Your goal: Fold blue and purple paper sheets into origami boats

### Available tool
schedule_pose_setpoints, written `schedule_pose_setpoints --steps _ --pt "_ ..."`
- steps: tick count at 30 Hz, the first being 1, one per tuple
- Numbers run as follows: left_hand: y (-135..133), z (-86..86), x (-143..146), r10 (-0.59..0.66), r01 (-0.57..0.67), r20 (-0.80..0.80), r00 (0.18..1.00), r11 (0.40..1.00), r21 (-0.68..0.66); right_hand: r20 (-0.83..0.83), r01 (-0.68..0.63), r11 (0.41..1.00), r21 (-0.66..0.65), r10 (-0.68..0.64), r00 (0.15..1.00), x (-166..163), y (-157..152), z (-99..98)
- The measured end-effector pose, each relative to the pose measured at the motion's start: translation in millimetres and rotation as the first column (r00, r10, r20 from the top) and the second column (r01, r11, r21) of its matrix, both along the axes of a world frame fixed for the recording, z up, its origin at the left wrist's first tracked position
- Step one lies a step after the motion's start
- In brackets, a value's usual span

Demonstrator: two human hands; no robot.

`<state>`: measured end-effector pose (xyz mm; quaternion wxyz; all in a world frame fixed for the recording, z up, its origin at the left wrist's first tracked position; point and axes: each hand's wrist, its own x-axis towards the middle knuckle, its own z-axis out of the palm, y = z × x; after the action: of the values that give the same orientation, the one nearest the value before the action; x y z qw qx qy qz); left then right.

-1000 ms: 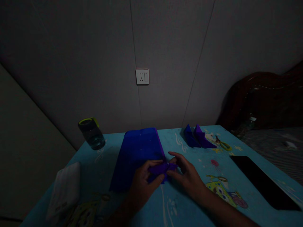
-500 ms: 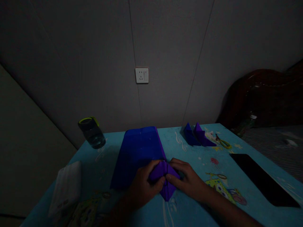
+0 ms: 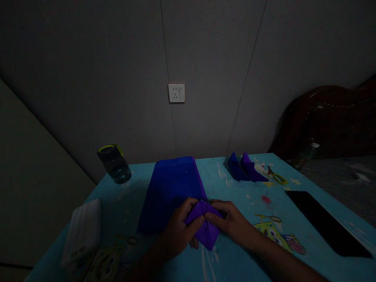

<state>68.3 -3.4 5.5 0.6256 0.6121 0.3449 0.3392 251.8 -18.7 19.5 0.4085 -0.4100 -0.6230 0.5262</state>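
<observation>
A small folded purple paper piece (image 3: 205, 224) lies on the blue cartoon-printed table (image 3: 241, 254) near its front middle. My left hand (image 3: 178, 231) pinches its left side with fingers curled. My right hand (image 3: 232, 224) pinches its right side, thumb and fingers closed on the paper. Just behind the hands lies a stack of dark blue paper sheets (image 3: 173, 187). Two finished folded paper pieces (image 3: 245, 169), blue and purple, stand at the back right of the table.
A dark cup with a green rim (image 3: 113, 163) stands at the back left. A white tissue pack (image 3: 84, 231) lies at the front left. A black phone (image 3: 326, 221) rests at the right. A wall socket (image 3: 176, 93) is behind.
The purple paper went from a flat strip between my fingers to a wider pointed fold. Both hands closed in on it and shifted slightly toward me.
</observation>
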Motion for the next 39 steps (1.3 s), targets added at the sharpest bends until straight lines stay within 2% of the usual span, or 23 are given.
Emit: schedule_pose_setpoints --steps 3,6,9,13,17,20,23,28,32,36,39 --pt "-2 -1.8 0 -0.044 0.044 0.035 0.998 0.999 -0.006 -0.082 -0.041 0.991 -0.127 0.031 0.996 1 -1 1.3" --pt "-3 -1.5 0 -0.055 0.055 0.026 0.998 0.999 0.004 -0.075 -0.016 0.990 -0.142 0.005 0.997 1 -1 2.7" --pt "-2 -0.4 -1 -0.016 0.017 -0.026 1.000 0.998 0.061 -0.035 0.044 0.994 -0.101 -0.048 0.998 0 0 2.6" --pt "0 0.5 -2 0.125 -0.101 -0.081 0.989 0.963 0.250 0.036 0.119 0.993 0.026 -0.120 0.992 -2 0 1.8" --pt "0 2.0 -2 0.183 -0.156 -0.072 0.981 0.947 0.279 0.072 0.194 0.969 0.150 -0.207 0.976 -2 1 1.1" --pt "2 2.7 -3 0.241 -0.234 0.002 0.970 0.941 0.246 0.024 0.244 0.953 0.180 -0.253 0.967 1 1 -1.9" --pt "6 1.3 -5 0.317 -0.334 0.128 0.940 0.932 0.141 -0.041 0.334 0.924 0.186 -0.332 0.942 5 3 -5.7" --pt "14 -0.4 -4 0.450 -0.446 0.387 0.805 0.889 -0.104 -0.103 0.443 0.872 0.211 -0.430 0.897 10 6 -7.4" --pt "20 0.0 -4 0.485 -0.472 0.527 0.698 0.865 -0.171 -0.063 0.480 0.853 0.207 -0.478 0.876 13 7 -6.3" --pt "21 2.1 -6 0.499 -0.489 0.574 0.649 0.852 -0.187 -0.066 0.499 0.847 0.184 -0.495 0.866 15 7 -8.4" --pt "19 5.0 -7 0.542 -0.532 0.529 0.653 0.826 -0.189 -0.091 0.505 0.846 0.172 -0.497 0.863 15 8 -11.0"
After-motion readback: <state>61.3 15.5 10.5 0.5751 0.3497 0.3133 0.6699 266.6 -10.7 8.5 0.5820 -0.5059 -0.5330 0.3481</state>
